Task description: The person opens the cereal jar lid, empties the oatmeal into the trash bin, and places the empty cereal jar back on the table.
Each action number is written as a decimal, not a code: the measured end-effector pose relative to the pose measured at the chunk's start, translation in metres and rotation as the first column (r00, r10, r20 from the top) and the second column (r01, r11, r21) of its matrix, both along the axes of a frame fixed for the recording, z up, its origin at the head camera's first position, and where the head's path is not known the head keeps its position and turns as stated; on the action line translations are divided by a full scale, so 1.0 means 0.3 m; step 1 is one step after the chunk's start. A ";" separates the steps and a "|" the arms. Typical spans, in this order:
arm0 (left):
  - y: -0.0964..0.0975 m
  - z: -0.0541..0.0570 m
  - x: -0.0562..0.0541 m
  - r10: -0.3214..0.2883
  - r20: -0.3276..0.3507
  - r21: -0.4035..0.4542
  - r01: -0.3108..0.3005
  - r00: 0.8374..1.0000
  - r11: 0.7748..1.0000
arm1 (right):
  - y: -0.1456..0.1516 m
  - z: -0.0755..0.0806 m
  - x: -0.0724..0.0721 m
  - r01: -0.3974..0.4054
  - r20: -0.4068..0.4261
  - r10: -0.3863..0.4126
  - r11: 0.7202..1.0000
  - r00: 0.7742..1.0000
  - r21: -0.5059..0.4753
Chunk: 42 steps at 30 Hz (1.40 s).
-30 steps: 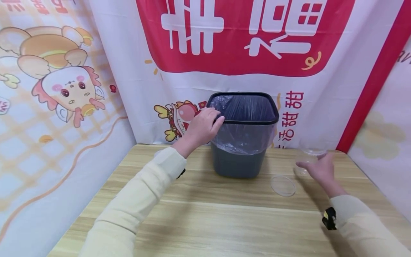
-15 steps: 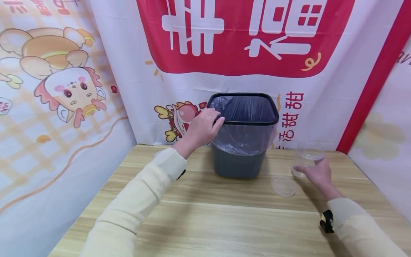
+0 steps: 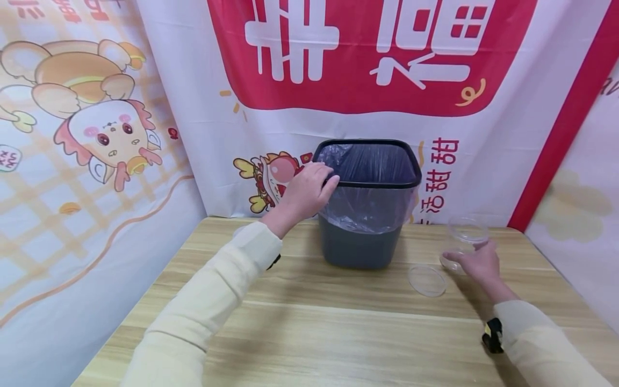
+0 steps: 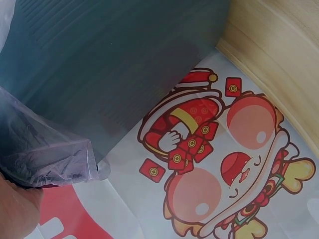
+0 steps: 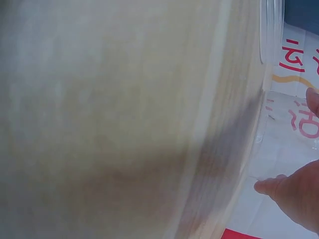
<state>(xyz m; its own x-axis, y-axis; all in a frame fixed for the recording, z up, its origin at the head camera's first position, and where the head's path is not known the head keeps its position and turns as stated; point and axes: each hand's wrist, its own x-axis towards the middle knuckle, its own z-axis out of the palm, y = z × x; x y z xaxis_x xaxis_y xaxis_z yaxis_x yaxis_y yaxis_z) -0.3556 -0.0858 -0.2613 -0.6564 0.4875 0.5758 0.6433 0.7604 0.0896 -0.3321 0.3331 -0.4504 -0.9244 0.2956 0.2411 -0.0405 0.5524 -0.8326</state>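
Observation:
In the head view a dark grey trash bin (image 3: 360, 247), lined with a clear plastic bag (image 3: 367, 207), stands upright at the back of the table. My left hand (image 3: 309, 191) grips its black rim at the left front corner, thumb toward me. The left wrist view shows the bin's side (image 4: 114, 64) and the bag's loose edge (image 4: 55, 159). Farther right, my right hand (image 3: 479, 263) holds a clear round plastic container (image 3: 468, 231), thumb on its near left side; see-through walls blur its outline. A clear round lid (image 3: 427, 280) lies flat between bin and right hand.
The wood-grain table (image 3: 309, 333) meets a printed white-and-red cloth (image 3: 367, 97) behind the bin. Another patterned cloth (image 3: 96, 161) borders the left side. A small clear edge (image 3: 238, 231) shows behind the left sleeve.
My right hand has shifted slightly left and toward me with the clear container, then come nearly to rest. The left hand keeps its place on the bin's rim.

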 end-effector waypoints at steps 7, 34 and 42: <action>0.002 0.004 0.006 0.004 0.009 0.001 -0.004 1.000 1.000 | 0.001 0.005 0.005 -0.015 -0.044 0.015 1.000 0.999 -0.008; -0.009 0.028 0.024 -0.038 0.127 0.070 0.030 0.991 0.997 | 0.012 0.025 0.051 -0.063 0.119 0.071 0.995 0.990 -0.071; -0.054 0.041 0.026 -0.043 0.089 0.130 0.031 0.995 0.991 | 0.004 0.083 0.099 -0.056 0.241 0.056 0.998 0.969 -0.007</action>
<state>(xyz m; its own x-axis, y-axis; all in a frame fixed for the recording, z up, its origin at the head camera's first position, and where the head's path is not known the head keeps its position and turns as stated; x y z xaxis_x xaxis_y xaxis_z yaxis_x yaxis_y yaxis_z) -0.3478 -0.1021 -0.2489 -0.6918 0.4385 0.5736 0.6556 0.7144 0.2446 -0.3025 0.3344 -0.4256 -0.9704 0.2414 0.0091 0.1304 0.5552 -0.8214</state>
